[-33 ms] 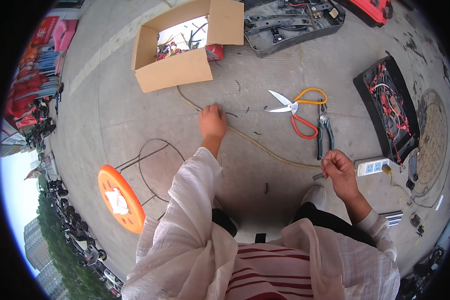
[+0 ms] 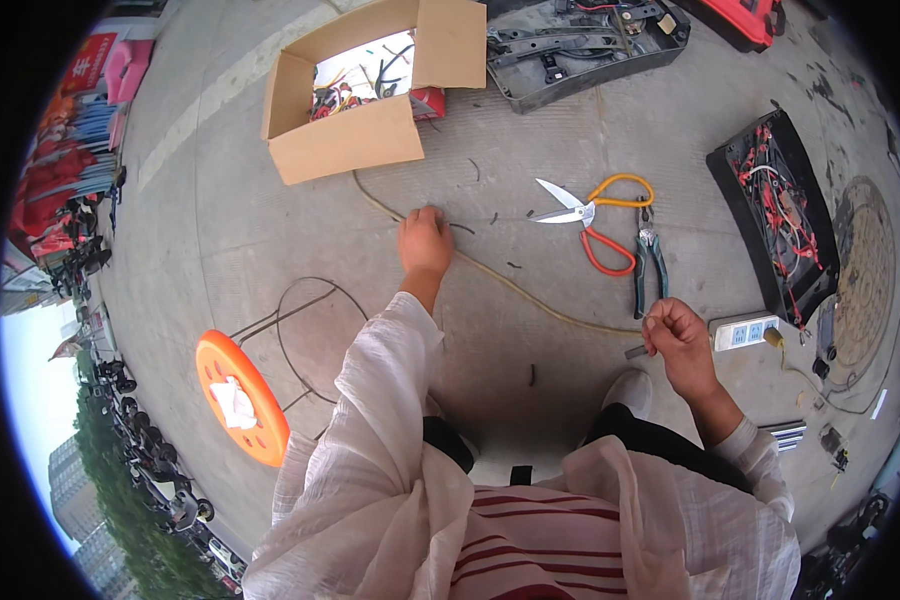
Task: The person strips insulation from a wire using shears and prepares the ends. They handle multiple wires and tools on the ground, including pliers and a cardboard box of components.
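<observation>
A long tan cable [image 2: 530, 304] runs across the concrete from beside the cardboard box, under my left hand, to my right fingertips. My left hand [image 2: 425, 241] lies on the floor with its fingers curled down over the cable. A short dark wire piece [image 2: 461, 229] pokes out beside it. My right hand [image 2: 681, 345] pinches the cable's near end. A small grey piece [image 2: 635, 352] sticks out below those fingers; whether they hold it too is hidden. Large scissors [image 2: 583, 214] with orange and red handles lie spread beyond, beside dark-green-handled pliers [image 2: 649, 262].
The open cardboard box [image 2: 350, 150] holds wire scraps. Behind are a black plastic case [image 2: 590, 75] and a red one [image 2: 740, 20]. At right sit a black tray [image 2: 722, 170] of wiring and a white power strip [image 2: 725, 337]. An orange-topped stool [image 2: 222, 358] lies left.
</observation>
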Tool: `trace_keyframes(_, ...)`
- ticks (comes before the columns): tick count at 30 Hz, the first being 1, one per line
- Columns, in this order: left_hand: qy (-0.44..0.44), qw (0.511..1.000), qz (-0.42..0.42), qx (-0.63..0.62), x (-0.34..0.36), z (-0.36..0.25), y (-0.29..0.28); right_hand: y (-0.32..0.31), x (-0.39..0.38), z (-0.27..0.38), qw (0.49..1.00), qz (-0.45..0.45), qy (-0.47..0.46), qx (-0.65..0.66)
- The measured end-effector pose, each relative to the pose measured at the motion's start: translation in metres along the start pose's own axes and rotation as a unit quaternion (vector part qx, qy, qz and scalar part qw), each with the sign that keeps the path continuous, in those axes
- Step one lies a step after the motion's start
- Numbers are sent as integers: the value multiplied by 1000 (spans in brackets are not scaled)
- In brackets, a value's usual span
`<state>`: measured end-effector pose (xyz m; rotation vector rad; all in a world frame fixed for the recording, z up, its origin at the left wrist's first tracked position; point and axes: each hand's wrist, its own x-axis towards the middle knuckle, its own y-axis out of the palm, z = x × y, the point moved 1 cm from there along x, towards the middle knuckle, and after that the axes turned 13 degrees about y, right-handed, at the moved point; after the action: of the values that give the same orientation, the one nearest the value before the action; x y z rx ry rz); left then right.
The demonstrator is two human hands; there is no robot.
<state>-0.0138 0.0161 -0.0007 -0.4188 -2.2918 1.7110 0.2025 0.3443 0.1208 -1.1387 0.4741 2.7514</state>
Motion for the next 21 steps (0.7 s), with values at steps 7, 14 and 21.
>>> trace_keyframes(7, 9, 999, 35, 1, 1, 8, 6, -3, 2, -3, 1000, -2, 9, -2)
trace_keyframes(14, 3, 998, 67, 17, 4, 9, 5, -2, 3, -1, 1000, -3, 21, -5)
trace_keyframes(21, 26, 996, 76, 34, 7, 14, 7, -2, 4, -1, 999, -8, 31, -8)
